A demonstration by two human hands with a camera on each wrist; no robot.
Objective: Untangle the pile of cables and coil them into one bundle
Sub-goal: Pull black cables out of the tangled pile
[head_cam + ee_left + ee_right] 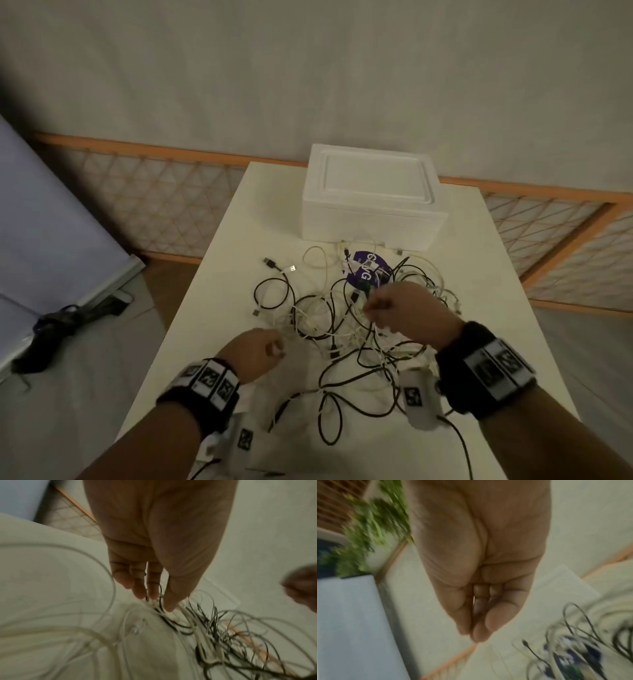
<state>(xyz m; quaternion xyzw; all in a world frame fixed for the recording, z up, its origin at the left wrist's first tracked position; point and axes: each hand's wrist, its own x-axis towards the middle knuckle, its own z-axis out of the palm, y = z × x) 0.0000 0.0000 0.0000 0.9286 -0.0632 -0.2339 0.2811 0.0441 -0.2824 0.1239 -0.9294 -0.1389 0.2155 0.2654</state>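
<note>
A tangled pile of black and white cables (346, 318) lies in the middle of the white table (239, 246), partly over a purple round label (368, 270). My left hand (265, 349) is at the pile's near-left edge. Its fingers (150, 588) are straight and their tips touch the strands of cable (202, 626). My right hand (394, 306) hovers over the pile's right half. Its fingertips (476, 632) are pressed together, and in the head view they seem to pinch a thin white cable (375, 325). The right wrist view is blurred, and no strand shows plainly between its fingers there.
A white foam box (370, 202) with its lid on stands at the table's far end, just behind the pile. Loose plug ends (277, 266) lie at the pile's far left. A lattice fence (164, 192) runs behind the table. A dark bundle (54, 329) lies on the floor to the left.
</note>
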